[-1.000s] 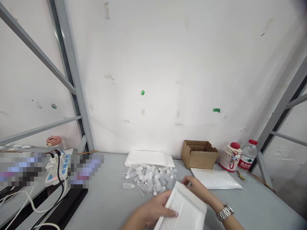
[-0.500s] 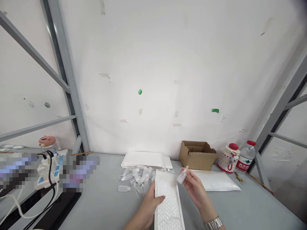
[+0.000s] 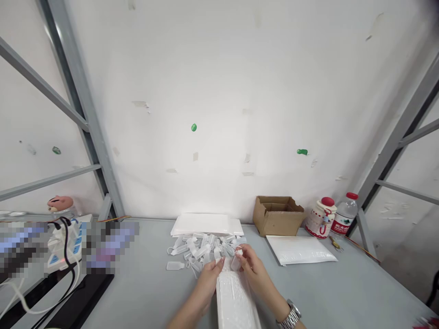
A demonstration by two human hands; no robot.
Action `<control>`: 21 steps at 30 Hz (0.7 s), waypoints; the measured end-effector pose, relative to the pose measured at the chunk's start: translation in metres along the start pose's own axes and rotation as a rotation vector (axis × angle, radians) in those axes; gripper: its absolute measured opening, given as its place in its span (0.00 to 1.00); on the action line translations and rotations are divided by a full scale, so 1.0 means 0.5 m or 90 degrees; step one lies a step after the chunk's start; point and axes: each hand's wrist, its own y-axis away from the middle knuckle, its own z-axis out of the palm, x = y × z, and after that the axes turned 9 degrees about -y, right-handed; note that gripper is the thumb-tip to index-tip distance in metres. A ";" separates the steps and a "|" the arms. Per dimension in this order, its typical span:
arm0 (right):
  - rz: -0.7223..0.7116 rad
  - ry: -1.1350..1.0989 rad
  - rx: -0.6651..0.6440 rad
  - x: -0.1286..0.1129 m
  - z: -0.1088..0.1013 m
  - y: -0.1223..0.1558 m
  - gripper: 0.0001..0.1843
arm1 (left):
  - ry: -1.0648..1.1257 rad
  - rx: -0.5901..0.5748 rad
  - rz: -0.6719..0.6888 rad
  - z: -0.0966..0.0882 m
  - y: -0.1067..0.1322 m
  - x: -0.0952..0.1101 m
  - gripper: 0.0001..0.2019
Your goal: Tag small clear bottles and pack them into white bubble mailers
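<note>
A white padded envelope (image 3: 235,299) lies lengthwise on the grey tabletop (image 3: 151,288), its open end pointing away from the person. The left hand (image 3: 207,281) grips the left edge of that end, fingers closed on it. The right hand (image 3: 253,270) pinches a small clear bottle (image 3: 236,262) right at the envelope's mouth; whether the bottle is partly inside cannot be told. A metal wristwatch (image 3: 293,315) sits on the right wrist.

Just beyond the envelope is a loose pile of small clear bottles (image 3: 200,249), one lying apart on its left. Behind the pile, further from the envelope, a flat stack of white envelopes (image 3: 204,224) rests against the wall. To the envelope's right lies another white envelope (image 3: 300,250), and beyond that a brown cardboard box (image 3: 277,215), open, then a red-lidded jar (image 3: 320,218) and a water bottle (image 3: 345,214). Far to the envelope's left are a power strip (image 3: 61,240) with plugged cables and a pink figurine (image 3: 60,204).

The white wall (image 3: 240,82) is scuffed, with tape scraps and green spots; grey steel frame bars (image 3: 85,119) rise on both sides.
</note>
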 end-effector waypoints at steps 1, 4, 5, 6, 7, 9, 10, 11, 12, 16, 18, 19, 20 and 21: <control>0.014 0.023 -0.006 0.001 0.001 0.002 0.15 | 0.001 0.011 0.003 -0.001 -0.003 -0.003 0.28; 0.062 0.064 -0.026 0.002 0.001 0.005 0.15 | -0.069 0.085 0.028 -0.001 -0.010 -0.016 0.29; 0.073 0.069 -0.040 0.000 0.001 0.006 0.14 | -0.104 0.113 0.037 0.000 -0.012 -0.020 0.29; 0.080 0.070 -0.054 -0.003 0.000 0.007 0.14 | -0.134 0.135 0.046 0.002 -0.013 -0.025 0.29; 0.082 0.069 -0.071 -0.008 -0.002 0.008 0.14 | -0.154 0.149 0.053 0.005 -0.014 -0.028 0.29; 0.085 0.071 -0.115 -0.020 -0.006 0.009 0.13 | -0.171 0.158 0.058 0.011 -0.013 -0.033 0.29; 0.091 0.077 -0.145 -0.026 -0.008 0.009 0.13 | -0.178 0.161 0.059 0.013 -0.013 -0.034 0.29; 0.103 0.088 -0.172 -0.030 -0.010 0.009 0.14 | -0.185 0.166 0.061 0.015 -0.012 -0.034 0.29; 0.116 0.103 -0.194 -0.033 -0.011 0.009 0.15 | -0.188 0.172 0.065 0.016 -0.011 -0.033 0.29; 0.125 0.143 -0.168 -0.030 -0.005 0.008 0.17 | -0.136 0.138 0.077 0.014 -0.009 -0.025 0.29; 0.112 0.116 -0.144 -0.026 -0.001 0.008 0.11 | -0.113 0.116 0.085 0.011 -0.010 -0.021 0.29; 0.109 0.110 -0.139 -0.025 0.001 0.008 0.10 | -0.110 0.113 0.087 0.010 -0.010 -0.020 0.29; 0.104 0.118 -0.138 -0.024 0.003 0.009 0.11 | -0.115 0.122 0.082 0.009 -0.010 -0.020 0.29; 0.098 0.138 -0.146 -0.023 0.004 0.011 0.13 | -0.125 0.137 0.073 0.009 -0.011 -0.021 0.28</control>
